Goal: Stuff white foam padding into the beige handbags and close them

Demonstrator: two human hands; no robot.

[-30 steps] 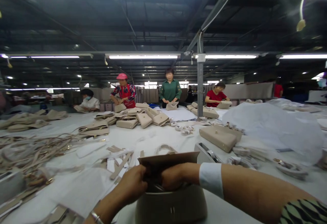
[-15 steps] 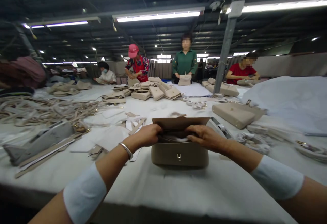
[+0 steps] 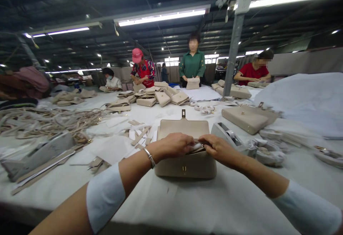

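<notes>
A beige handbag (image 3: 173,167) stands upright on the white-covered table in front of me, its flap (image 3: 184,126) raised at the back with a metal clasp plate at the top. My left hand (image 3: 177,145) reaches across the bag's mouth, fingers bent and closed at the opening. At the right end of the mouth, my right hand (image 3: 221,149) has its fingers curled together over the rim. A small whitish piece (image 3: 197,146) shows between the fingertips. What each hand pinches is hidden by the fingers and the bag's edge.
A grey tape dispenser (image 3: 227,136) sits just behind my right hand; another (image 3: 53,151) is at left. Tangled straps (image 3: 50,119), a pile of bags (image 3: 160,95), another bag (image 3: 245,119) and wrapped straps (image 3: 269,153) lie around. Several people work across the table by a metal post (image 3: 233,53).
The flap has tipped back, showing its clasp plate. My left hand has moved right along the opening, close to my right hand, which shifted slightly right.
</notes>
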